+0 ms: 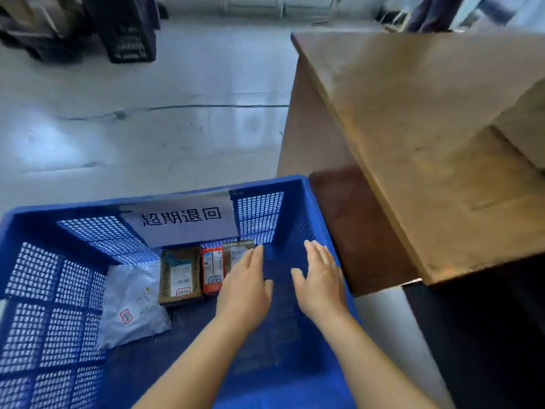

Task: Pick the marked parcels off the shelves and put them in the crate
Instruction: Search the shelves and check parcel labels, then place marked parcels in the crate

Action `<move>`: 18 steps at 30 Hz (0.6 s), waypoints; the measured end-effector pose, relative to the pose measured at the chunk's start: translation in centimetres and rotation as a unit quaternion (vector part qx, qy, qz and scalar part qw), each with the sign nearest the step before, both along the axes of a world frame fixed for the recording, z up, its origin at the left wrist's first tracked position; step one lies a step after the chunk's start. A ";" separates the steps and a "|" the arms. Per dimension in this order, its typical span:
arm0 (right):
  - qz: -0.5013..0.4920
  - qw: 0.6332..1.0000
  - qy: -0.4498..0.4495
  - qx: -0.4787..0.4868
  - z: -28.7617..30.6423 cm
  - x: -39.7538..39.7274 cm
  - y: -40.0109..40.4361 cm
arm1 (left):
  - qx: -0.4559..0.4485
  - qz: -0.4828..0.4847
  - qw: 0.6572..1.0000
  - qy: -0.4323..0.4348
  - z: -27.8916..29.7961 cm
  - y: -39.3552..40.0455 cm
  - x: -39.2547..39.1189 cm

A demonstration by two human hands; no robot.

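Below, blue perforated plastic crate, flat cardboard parcels, crinkled grey polybag, left hand and right hand both splayed open, empty.

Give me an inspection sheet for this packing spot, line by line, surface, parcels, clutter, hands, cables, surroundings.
Surface: pale floor with a thin crack line; blue crate stands on it.
Job's things: in the crate, grey poly bag, brown box, orange-and-white parcel, another brown parcel partly behind the left hand; white paper sign on the far wall.
Clutter: nothing seen.
Grippers: left hand and right hand both open, empty, over the crate's bare right part.
Cables: nothing seen.
Surroundings: large cardboard box right of the crate; dark crates at the far left, blurred.
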State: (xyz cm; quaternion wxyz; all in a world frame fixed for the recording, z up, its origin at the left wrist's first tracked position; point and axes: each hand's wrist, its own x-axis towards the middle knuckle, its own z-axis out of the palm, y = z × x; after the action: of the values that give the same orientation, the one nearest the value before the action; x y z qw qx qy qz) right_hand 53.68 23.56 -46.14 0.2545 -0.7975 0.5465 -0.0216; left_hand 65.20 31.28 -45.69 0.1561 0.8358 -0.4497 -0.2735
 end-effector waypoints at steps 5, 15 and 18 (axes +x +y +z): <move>-0.083 0.995 -0.030 -0.051 8.3 -4.6 2.6 | -0.075 -0.082 0.994 -0.010 8.2 0.7 -3.3; -0.251 0.957 -0.042 -0.140 19.3 -17.2 11.0 | -0.168 -0.279 0.946 0.003 18.6 3.0 -14.7; -0.300 0.940 -0.026 -0.160 21.4 -21.6 13.7 | -0.187 -0.335 0.923 -0.001 20.5 3.8 -19.3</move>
State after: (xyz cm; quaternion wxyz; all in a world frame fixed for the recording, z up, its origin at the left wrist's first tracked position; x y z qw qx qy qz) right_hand 32.04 37.31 -24.75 0.1194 -0.6259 0.7431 -0.2045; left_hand 45.94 35.10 -25.19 0.2088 0.5919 -0.7467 -0.2201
